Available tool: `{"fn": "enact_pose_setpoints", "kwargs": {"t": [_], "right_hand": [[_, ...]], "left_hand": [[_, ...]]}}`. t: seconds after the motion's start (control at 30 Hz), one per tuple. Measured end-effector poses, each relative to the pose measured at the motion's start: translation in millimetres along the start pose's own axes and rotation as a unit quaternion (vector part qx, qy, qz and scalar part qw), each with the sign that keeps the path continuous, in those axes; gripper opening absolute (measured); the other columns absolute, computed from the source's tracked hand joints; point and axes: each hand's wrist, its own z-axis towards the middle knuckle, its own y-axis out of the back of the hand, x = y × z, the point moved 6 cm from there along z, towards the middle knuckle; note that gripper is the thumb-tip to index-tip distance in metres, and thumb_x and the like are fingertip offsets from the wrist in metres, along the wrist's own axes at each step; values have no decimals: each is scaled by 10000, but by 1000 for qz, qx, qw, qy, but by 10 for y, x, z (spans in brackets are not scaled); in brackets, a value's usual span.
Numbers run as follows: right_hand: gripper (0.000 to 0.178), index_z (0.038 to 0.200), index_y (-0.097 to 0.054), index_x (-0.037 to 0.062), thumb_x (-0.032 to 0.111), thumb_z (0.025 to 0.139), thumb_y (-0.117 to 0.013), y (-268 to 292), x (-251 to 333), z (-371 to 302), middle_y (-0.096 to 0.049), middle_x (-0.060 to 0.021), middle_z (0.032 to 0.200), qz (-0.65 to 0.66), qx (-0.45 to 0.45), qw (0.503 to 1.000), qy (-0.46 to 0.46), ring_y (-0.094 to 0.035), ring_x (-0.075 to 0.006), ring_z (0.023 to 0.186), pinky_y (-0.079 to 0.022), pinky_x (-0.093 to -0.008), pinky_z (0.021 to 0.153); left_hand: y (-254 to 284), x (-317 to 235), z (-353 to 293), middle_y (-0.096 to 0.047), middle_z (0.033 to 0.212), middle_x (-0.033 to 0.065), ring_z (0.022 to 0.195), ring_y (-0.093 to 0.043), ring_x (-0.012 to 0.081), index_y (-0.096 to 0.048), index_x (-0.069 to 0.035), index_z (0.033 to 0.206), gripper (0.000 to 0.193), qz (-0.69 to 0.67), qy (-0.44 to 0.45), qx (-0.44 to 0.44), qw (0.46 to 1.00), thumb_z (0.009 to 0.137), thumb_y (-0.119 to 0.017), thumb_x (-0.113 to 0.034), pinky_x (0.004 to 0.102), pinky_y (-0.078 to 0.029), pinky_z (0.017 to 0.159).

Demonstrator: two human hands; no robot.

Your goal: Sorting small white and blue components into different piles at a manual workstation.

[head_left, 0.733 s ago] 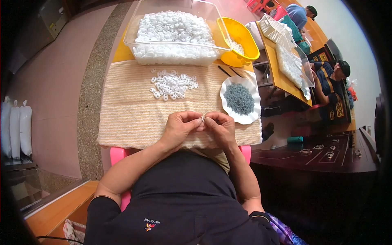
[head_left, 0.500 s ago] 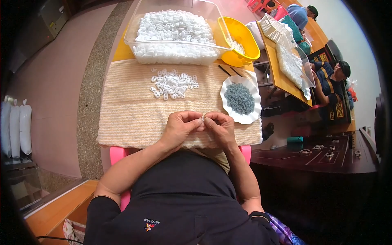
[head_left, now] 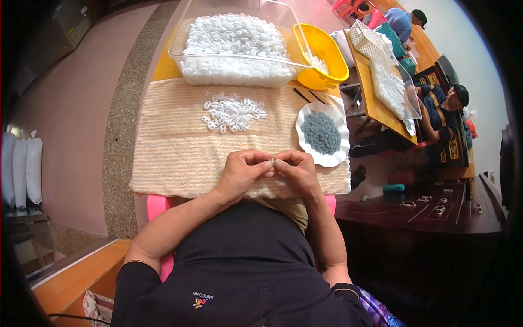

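Over the near part of the striped towel (head_left: 163,163), my left hand (head_left: 239,172) and my right hand (head_left: 299,173) meet fingertip to fingertip. Both are closed in a pinch on a small whitish piece (head_left: 273,162), mostly covered by the fingers, so its exact kind does not show. Beyond my hands lies a loose pile of small white oval plastic pieces (head_left: 234,113) with two holes each. To the right, a white wavy-edged dish (head_left: 333,159) holds many tiny blue-grey pieces (head_left: 321,133).
A clear plastic bin (head_left: 239,61) full of white pieces stands at the far edge, with a yellow basin (head_left: 332,76) beside it. Two thin black sticks (head_left: 300,95) lie nearby. At the right, two people sit by another table (head_left: 370,103). White sacks (head_left: 34,171) stand far left.
My hands stay pinched together and have barely moved; the fingertips have shifted slightly. The whole view has moved a little, and the pile and dish look unchanged.
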Motion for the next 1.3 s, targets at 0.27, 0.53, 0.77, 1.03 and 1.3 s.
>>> {"fn": "enact_pose_setpoints", "kwargs": {"t": [0.27,0.53,0.77,1.03,1.3], "right_hand": [[91,889,-659,-20,68,864,-663,-1,-66,17,-675,-56,807,-22,10,999,-36,-609,-85,699,-481,-208,644],[84,852,-664,-31,53,858,-660,17,-100,26,-669,-72,791,-31,6,999,-25,-621,-115,699,-501,-231,672],[86,874,-662,-30,55,868,-651,-58,-19,8,-670,-68,792,-31,20,999,-32,-627,-115,696,-512,-234,671],[124,942,-661,-43,66,889,-633,-28,99,-55,-674,-61,810,-61,-29,997,-40,-630,-102,708,-513,-222,654],[85,877,-630,-40,-59,795,-641,-834,1545,-741,-621,-127,741,-303,82,873,374,-598,-163,617,-517,-277,587]], "left_hand": [[2,-30,-32,-677,896,91,768,-643,116,-638,60,1037,180,2,11,6,1000,875,-637,-17,233,-541,721],[-13,-8,-60,-675,887,81,759,-632,106,-643,57,1016,162,6,2,-14,1000,869,-635,-10,227,-533,712],[-12,-8,-40,-673,897,84,766,-634,108,-637,57,1014,155,2,-16,-4,1000,872,-628,-5,230,-539,712],[-10,12,-17,-668,916,89,779,-643,121,-626,40,1028,156,-41,-2,7,999,881,-624,-12,254,-558,737],[81,48,-19,-658,879,75,780,-640,128,-615,19,1017,153,-92,-7,-23,995,870,-639,-16,268,-556,739]]}}
